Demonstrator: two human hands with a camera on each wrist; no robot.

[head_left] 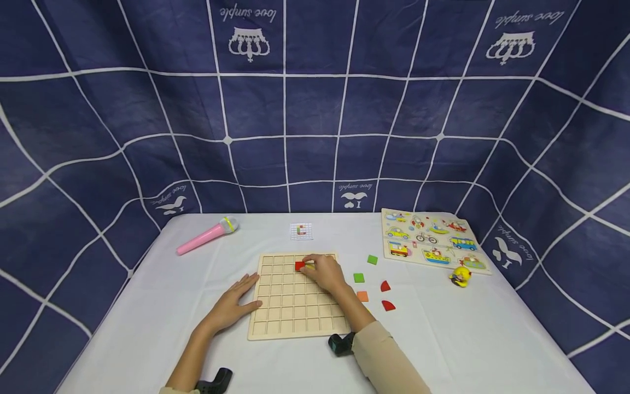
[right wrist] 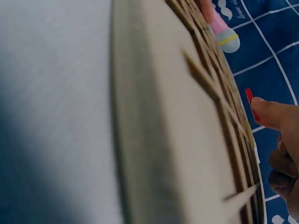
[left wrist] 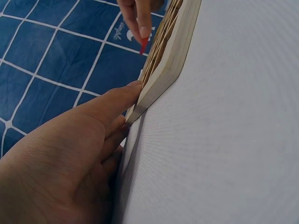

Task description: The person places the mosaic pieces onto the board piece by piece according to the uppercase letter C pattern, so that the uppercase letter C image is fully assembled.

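A wooden board (head_left: 280, 314) divided into small square cells lies in the middle of the white table. My right hand (head_left: 325, 272) is over its far side and pinches a red square tile (head_left: 299, 266) between thumb and fingers. In the right wrist view the tile (right wrist: 252, 105) stands out edge-on from the fingertips, just above the board. Something yellow (head_left: 310, 266) shows on the board under that hand. My left hand (head_left: 233, 303) rests with spread fingers along the board's left edge. Its thumb touches the side of the frame in the left wrist view.
Right of the board lie green tiles (head_left: 359, 278), an orange tile (head_left: 362, 296) and red quarter-circle pieces (head_left: 388, 305). Beyond it is a pattern card (head_left: 301, 231). A pink toy microphone (head_left: 206, 238) lies far left; a picture puzzle board (head_left: 433, 241) and yellow figurine (head_left: 460, 276), far right.
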